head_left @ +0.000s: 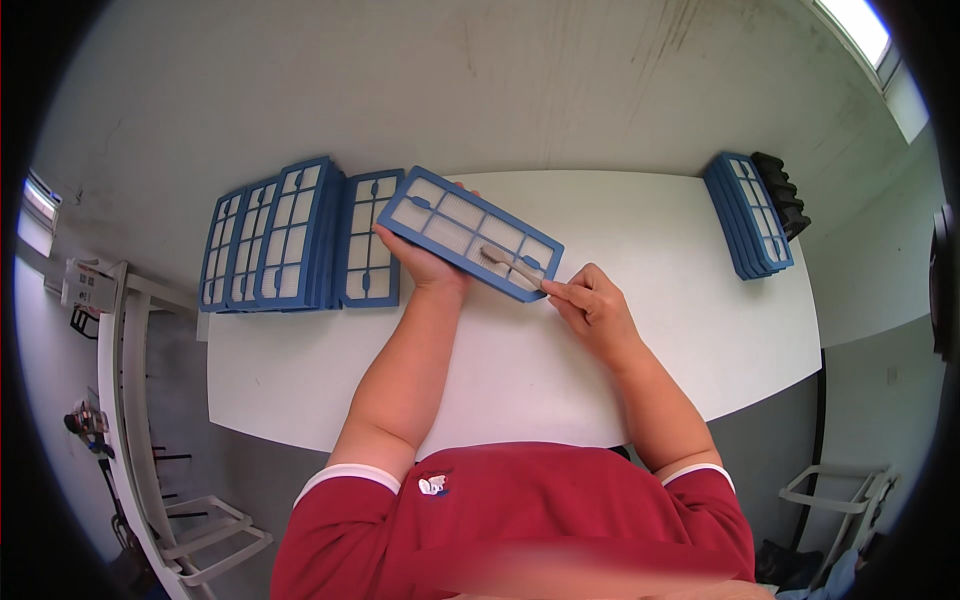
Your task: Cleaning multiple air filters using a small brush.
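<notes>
My left hand (428, 262) is wrapped round a blue-framed air filter (448, 229) with a white gridded face, its thumb at the near edge and fingertips showing past the far edge. The filter is held tilted above the white table, face up. A small brush (515, 264), shaped like a toothbrush, is pinched in my right hand (592, 305). Its greyish head lies over the right half of the filter's face and seems to touch it. Just left of the held filter, another blue-framed filter (371, 240) lies on the table.
Several blue filters stand in overlapping stacks (290, 235) at the table's left end. At the far right is another filter stack (748, 215), beside a black ridged object (782, 195). The white table (690, 330) meets a wall behind. Pale metal frames (215, 535) stand on the floor.
</notes>
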`<move>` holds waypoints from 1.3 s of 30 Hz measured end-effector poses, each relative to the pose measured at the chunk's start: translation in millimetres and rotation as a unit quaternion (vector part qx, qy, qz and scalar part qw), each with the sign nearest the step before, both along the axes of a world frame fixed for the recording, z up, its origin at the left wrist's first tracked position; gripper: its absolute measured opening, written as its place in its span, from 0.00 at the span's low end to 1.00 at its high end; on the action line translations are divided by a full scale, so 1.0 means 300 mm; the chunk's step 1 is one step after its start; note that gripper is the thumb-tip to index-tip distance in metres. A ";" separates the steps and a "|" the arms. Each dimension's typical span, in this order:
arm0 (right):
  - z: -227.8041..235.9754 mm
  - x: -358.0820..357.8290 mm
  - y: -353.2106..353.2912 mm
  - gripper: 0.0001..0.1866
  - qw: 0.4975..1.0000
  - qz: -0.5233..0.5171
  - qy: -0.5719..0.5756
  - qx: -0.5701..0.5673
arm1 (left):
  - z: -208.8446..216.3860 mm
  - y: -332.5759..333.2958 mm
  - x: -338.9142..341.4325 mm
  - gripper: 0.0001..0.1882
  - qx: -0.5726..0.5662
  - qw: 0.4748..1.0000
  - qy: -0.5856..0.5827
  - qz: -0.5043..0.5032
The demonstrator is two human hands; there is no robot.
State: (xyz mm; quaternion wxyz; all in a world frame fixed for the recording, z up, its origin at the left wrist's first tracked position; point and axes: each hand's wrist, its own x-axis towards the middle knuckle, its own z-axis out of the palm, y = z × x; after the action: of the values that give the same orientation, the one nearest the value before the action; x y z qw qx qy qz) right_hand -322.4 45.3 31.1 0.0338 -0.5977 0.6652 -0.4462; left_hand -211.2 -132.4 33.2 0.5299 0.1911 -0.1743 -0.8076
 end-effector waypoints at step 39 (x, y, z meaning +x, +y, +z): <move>0.044 -0.071 0.042 0.07 0.981 0.033 -0.130 0.140 | 0.001 -0.052 0.032 0.49 -0.031 0.997 -0.015 0.065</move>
State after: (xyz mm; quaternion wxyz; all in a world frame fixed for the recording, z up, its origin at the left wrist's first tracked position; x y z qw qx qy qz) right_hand -343.5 57.8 44.4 0.2186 -0.5456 0.6908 -0.4212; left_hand -201.6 -148.0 33.4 0.5839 0.1976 -0.1948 -0.7629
